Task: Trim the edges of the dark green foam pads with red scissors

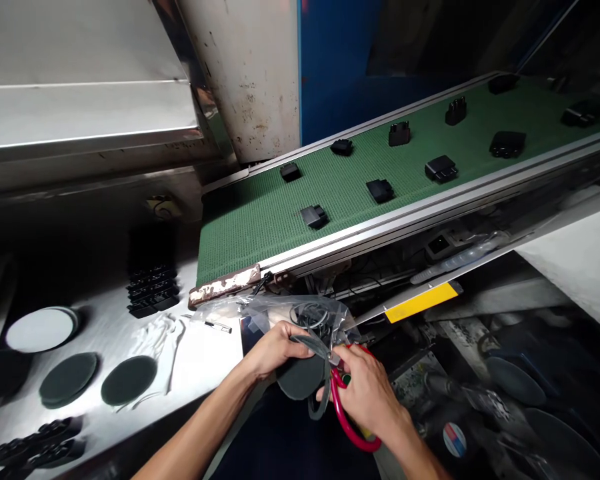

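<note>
My left hand pinches the top edge of a dark grey-green round pad, held over my lap. A curved narrow strip of similar dark material runs from my left fingers and hangs down along the pad's right side. My right hand is closed around red-handled scissors. Their pivot sits against the strip, and the blades are mostly hidden. Just behind my hands lies a clear plastic bag with dark loops of material inside.
Black plastic parts lie spaced along a green conveyor belt. On the metal table at left are dark round pads, a pale-faced disc, white gloves, a pen and stacked black parts. A yellow-marked edge juts out at right.
</note>
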`<state>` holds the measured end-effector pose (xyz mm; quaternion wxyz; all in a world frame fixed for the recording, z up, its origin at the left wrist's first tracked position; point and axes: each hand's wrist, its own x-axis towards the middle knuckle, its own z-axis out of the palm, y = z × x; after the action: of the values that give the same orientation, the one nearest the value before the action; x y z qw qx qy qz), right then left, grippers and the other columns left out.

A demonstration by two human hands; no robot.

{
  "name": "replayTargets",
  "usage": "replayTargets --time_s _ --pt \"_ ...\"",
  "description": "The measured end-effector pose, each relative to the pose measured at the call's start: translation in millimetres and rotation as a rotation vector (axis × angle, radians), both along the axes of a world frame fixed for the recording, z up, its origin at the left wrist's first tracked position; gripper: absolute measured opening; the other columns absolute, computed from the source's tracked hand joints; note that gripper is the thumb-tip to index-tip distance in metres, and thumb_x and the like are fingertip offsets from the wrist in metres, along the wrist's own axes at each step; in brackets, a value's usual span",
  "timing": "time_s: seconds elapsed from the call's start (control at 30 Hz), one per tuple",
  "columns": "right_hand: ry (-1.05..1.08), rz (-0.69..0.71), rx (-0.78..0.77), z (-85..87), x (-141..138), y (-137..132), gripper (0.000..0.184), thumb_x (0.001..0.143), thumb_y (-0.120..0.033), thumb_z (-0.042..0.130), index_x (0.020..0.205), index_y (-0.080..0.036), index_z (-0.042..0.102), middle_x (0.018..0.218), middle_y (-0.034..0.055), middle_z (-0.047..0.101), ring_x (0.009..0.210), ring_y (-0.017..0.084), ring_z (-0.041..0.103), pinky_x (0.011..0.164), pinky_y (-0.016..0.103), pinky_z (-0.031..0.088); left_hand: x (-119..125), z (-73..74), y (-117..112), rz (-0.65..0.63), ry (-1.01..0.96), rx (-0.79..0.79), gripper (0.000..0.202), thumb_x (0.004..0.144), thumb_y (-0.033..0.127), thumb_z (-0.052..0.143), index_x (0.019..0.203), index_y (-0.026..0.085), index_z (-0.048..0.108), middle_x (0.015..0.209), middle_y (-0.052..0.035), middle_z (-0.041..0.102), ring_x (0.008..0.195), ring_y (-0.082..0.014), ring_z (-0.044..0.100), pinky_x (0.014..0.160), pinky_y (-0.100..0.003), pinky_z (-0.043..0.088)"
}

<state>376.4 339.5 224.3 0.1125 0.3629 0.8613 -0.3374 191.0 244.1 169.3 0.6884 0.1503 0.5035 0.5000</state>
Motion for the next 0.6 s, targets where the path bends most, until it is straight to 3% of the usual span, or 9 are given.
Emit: replayTargets --time_s 0.27,0.47,0.6 --pt "0.001 -0.015 0.009 1.3 1 -1 0.044 0.071 -0.052 0.069 0.108 -0.029 0.059 0.098 0.0021 0.063 0.091 0.022 0.059 0.078 0.029 0.040 -3 -0.1 8 -0.030 -0.003 -0.014 0.019 0.058 0.021 0.080 0.075 0.013 0.076 0.072 -0.0027 0.073 0.066 -0.0150 0.061 0.067 -0.023 0.046" --pt "0.003 -0.005 -0.007 1.8 -1 4 0.032 0.072 -0.054 0.069 0.090 -0.028 0.061 0.083 -0.0012 0.064 0.078 0.018 0.058 0.069 0.027 0.038 1 -0.7 1 0.007 -0.087 -0.041 0.029 0.061 0.031 0.082 0.083 0.014 0.074 0.073 -0.0045 0.073 0.063 -0.0169 0.062 0.064 -0.027 0.049" --pt "-0.019 0.011 -0.028 4.2 1 3 0.044 0.063 -0.052 0.078 0.095 -0.028 0.060 0.089 -0.0012 0.065 0.085 0.021 0.059 0.073 0.027 0.038 6 -1.5 -4 0.051 -0.099 -0.028 0.026 0.061 0.028 0.081 0.081 0.012 0.075 0.075 -0.0059 0.073 0.066 -0.0175 0.063 0.067 -0.027 0.049"
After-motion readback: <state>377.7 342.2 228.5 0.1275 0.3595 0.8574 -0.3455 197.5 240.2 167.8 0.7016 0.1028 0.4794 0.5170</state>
